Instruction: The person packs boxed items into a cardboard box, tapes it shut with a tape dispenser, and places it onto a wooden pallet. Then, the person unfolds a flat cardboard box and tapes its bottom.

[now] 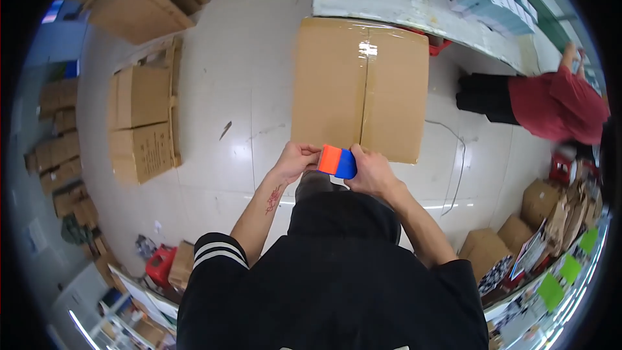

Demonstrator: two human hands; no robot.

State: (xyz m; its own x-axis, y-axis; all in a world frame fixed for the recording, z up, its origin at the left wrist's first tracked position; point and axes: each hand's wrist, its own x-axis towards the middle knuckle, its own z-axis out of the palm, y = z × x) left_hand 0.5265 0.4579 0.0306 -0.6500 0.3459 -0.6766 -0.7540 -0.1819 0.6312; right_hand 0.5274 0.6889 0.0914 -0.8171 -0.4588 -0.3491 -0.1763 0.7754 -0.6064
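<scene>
Now two hands, left [299, 161] and right [372, 171], clamp one tool [337, 162] mid-frame, orange end leftward, long axis sideways; one big box [337, 84] above.

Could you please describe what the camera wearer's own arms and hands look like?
The left hand and right hand are bare. The left sleeve is short and black with white stripes; the right sleeve is also short and black. The left forearm carries red markings.
</scene>
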